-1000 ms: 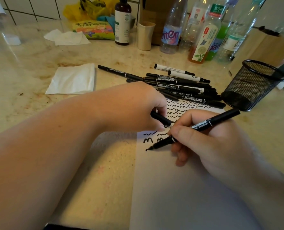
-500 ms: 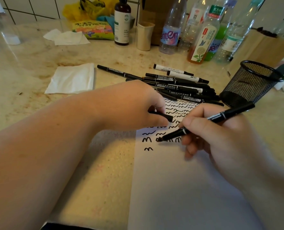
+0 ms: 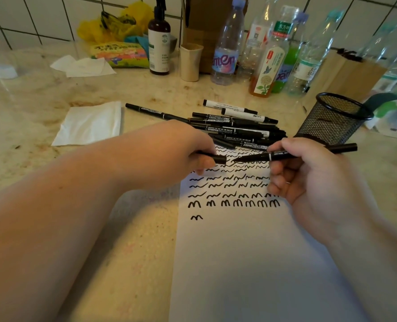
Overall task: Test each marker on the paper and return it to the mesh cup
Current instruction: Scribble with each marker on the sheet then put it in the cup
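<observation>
— Surface and room?
— Speckled beige countertop [image 3: 53, 108] backed by white wall tiles [image 3: 42, 17]; paper [image 3: 251, 263] lay on it, bearing rows of black squiggles.
— Containers?
— Black mesh cup [image 3: 332, 119] stood upright at right (contents could not be determined). Bottles [image 3: 225, 47] lined the wall.
— Markers?
— A pile of markers [image 3: 234, 126] lay beyond the paper.
— Hands?
— Right hand [image 3: 309, 173] gripped an uncapped marker [image 3: 283, 155] above the paper; left hand [image 3: 176, 154] pinched its cap [image 3: 213, 157], just beside the tip.

White-tiled wall [image 3: 42, 17] with dark grout behind a stained beige marble countertop [image 3: 30, 108].
</observation>
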Demonstrator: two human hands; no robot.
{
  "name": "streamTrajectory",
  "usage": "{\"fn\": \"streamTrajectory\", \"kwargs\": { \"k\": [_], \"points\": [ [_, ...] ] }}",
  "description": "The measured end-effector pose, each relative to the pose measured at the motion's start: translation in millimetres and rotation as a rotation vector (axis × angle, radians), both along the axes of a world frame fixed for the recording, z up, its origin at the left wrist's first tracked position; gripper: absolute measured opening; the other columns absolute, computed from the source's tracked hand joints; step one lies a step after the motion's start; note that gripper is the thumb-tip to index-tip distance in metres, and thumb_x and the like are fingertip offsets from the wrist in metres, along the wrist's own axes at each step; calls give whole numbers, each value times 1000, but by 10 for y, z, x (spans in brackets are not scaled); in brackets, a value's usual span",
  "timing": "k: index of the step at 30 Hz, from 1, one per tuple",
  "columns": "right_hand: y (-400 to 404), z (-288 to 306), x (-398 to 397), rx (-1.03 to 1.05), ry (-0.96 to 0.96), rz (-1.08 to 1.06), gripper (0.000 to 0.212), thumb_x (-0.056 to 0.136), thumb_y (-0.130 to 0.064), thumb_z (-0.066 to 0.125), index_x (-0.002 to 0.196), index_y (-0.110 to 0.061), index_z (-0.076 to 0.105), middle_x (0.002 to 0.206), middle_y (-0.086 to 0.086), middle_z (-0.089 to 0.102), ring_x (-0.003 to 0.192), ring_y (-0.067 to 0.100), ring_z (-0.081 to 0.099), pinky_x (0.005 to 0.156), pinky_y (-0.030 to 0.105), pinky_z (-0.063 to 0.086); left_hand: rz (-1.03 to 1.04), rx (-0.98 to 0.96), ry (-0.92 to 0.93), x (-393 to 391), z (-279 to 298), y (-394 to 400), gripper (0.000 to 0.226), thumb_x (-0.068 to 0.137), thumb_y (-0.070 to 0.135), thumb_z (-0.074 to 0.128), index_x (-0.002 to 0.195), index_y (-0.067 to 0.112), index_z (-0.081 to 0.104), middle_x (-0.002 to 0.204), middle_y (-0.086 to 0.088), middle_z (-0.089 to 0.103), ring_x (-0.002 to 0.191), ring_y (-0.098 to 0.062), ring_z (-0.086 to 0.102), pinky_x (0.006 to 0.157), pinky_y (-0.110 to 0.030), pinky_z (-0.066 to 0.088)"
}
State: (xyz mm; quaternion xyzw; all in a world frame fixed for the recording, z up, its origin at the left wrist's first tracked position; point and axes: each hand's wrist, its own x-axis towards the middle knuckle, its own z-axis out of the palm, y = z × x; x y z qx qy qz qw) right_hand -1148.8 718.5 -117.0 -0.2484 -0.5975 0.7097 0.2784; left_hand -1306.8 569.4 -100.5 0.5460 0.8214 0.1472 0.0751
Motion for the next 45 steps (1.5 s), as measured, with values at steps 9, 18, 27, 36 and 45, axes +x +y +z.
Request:
{"fn": "streamTrajectory", "kwargs": {
  "k": [9,18,27,36,45],
  "points": [
    [-23,-5,-15,20,35,19,24,93,-7,55,75,-10,70,57,7,61,44,15,51,44,28,48,0,-7,-42,42,44,1,16,100,38,47,95,38,62,80,20,65,72,5,54,60,-15,35],
    [-88,2,-25,60,-11,92,19,71,-21,70,84,-7,69,69,14,73,48,13,58,47,25,52,-31,8,-37,49,-18,45,23,100,43,41,93,37,61,80,17,66,74,3,57,63,-18,38],
    [-135,-2,-4,39,51,136,8,74,-12,69,70,-11,76,67,18,71,50,16,62,51,27,55,-48,32,-72,107,-16,64,24,101,40,40,86,37,58,75,11,62,73,-4,58,66,-21,42],
    [-93,58,41,232,-48,74,22,78,-31,69,88,-12,74,64,3,63,56,14,57,57,29,52,-44,37,-146,81,7,68,20,97,51,42,90,41,58,76,16,67,69,0,59,61,-20,41],
    [483,589,227,-35,305,-309,21,98,-19,54,102,-10,72,69,-1,63,57,8,59,58,25,55,-9,-51,-3,7,-90,44,16,90,53,59,98,40,64,82,19,64,74,3,58,64,-14,43]
  ]
}}
